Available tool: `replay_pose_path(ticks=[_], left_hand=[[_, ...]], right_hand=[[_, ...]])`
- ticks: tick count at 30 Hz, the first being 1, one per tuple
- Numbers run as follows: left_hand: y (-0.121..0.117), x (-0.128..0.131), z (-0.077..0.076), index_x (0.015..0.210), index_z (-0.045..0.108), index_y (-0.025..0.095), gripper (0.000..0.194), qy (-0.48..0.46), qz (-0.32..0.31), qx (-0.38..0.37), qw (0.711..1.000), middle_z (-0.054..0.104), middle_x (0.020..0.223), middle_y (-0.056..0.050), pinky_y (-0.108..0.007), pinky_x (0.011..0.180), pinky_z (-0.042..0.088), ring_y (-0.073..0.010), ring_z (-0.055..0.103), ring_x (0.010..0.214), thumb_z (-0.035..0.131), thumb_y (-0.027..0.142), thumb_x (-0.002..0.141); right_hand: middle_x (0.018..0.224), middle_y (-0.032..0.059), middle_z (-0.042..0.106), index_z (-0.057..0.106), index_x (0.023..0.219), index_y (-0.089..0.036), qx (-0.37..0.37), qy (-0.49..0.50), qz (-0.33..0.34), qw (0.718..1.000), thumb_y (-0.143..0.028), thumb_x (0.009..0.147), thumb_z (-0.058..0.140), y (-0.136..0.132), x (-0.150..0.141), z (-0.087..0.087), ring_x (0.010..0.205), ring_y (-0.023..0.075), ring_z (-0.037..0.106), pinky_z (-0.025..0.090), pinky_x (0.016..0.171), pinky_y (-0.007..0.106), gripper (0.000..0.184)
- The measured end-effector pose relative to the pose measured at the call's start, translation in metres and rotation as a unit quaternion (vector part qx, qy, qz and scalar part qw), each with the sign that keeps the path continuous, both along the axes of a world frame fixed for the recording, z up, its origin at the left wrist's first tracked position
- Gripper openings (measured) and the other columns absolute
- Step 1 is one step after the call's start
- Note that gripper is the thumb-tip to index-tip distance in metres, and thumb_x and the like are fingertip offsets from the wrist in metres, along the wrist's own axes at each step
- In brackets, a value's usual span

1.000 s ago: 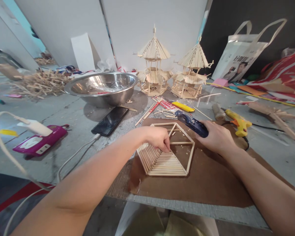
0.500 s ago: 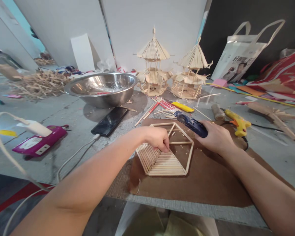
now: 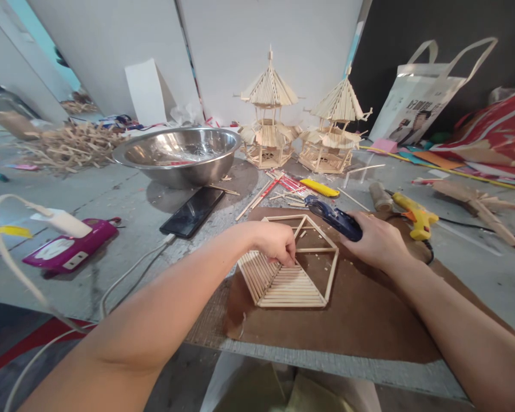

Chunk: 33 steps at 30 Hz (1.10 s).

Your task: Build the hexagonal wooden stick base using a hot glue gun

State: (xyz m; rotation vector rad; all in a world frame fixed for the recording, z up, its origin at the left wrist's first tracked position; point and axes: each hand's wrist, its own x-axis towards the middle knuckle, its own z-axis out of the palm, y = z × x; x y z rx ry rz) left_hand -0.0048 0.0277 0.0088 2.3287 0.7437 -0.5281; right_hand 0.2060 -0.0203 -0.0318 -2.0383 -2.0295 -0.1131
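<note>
My left hand (image 3: 277,243) is closed in a pinch over a hexagonal frame of thin wooden sticks (image 3: 332,274). Its fingertips touch the top of the near panel, where short sticks lie side by side; whatever sits between them is too small to make out. The panel to the left is also filled with sticks, partly hidden by that hand. On the right, the frame shows bare spokes. My right hand (image 3: 375,237) is wrapped round a dark blue hand cutter (image 3: 337,220), whose head points away to the left, above the brown board (image 3: 360,326).
Behind stand two stick pavilions (image 3: 269,94) (image 3: 337,106) and a steel basin (image 3: 175,157). A phone (image 3: 193,212), a purple power strip (image 3: 71,246), a yellow utility knife (image 3: 320,187), loose sticks (image 3: 260,197) and a yellow glue gun (image 3: 416,212) lie around the board.
</note>
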Motion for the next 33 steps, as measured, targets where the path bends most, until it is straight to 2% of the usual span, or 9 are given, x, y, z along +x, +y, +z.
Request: replay_pose_path(ticks=[12, 17, 23, 28, 33], left_hand=[[-0.003, 0.001, 0.003, 0.075, 0.065, 0.013, 0.020, 0.005, 0.004, 0.006, 1.000, 0.047, 0.040, 0.004, -0.019, 0.050, 0.034, -0.0066, 0.042, 0.043, 0.053, 0.025, 0.066], [-0.002, 0.001, 0.002, 0.075, 0.065, 0.013, 0.020, 0.005, 0.005, 0.005, 1.000, 0.047, 0.039, 0.004, -0.019, 0.049, 0.033, -0.0068, 0.043, 0.042, 0.053, 0.026, 0.065], [-0.001, 0.000, 0.002, 0.075, 0.066, 0.015, 0.022, 0.003, 0.011, 0.003, 1.000, 0.050, 0.041, 0.004, -0.019, 0.047, 0.032, -0.0073, 0.043, 0.043, 0.053, 0.028, 0.064], [0.000, -0.001, 0.002, 0.072, 0.066, 0.015, 0.020, -0.005, 0.010, 0.006, 1.000, 0.048, 0.040, 0.004, -0.018, 0.046, 0.032, -0.0072, 0.043, 0.043, 0.053, 0.027, 0.063], [0.001, -0.003, 0.000, 0.076, 0.065, 0.015, 0.023, -0.003, 0.008, 0.012, 1.000, 0.051, 0.043, 0.003, -0.018, 0.046, 0.032, -0.0075, 0.044, 0.044, 0.053, 0.028, 0.062]], right_hand=[[0.094, 0.0031, 0.060, 0.049, 0.104, -0.027, -0.008, -0.003, 0.000, 1.000, -0.047, 0.066, 0.044, 0.000, 0.000, -0.001, 0.082, 0.0226, 0.055, 0.038, 0.062, 0.030, 0.043], [0.091, 0.0053, 0.060, 0.048, 0.104, -0.025, -0.017, -0.005, -0.012, 1.000, -0.056, 0.067, 0.039, 0.000, -0.003, 0.000, 0.081, 0.0242, 0.056, 0.038, 0.060, 0.031, 0.050], [0.093, 0.0095, 0.059, 0.045, 0.108, -0.020, -0.036, 0.013, -0.060, 0.997, -0.068, 0.061, 0.036, 0.005, 0.000, 0.004, 0.083, 0.0268, 0.055, 0.038, 0.060, 0.032, 0.067], [0.093, 0.0130, 0.059, 0.047, 0.104, -0.017, -0.058, -0.013, -0.112, 0.992, -0.070, 0.063, 0.028, 0.017, 0.006, 0.013, 0.081, 0.0273, 0.056, 0.039, 0.059, 0.034, 0.070], [0.095, 0.0154, 0.057, 0.049, 0.099, -0.014, -0.064, -0.037, -0.136, 0.988, -0.072, 0.062, 0.026, 0.042, 0.001, 0.020, 0.085, 0.0284, 0.055, 0.040, 0.063, 0.036, 0.073]])
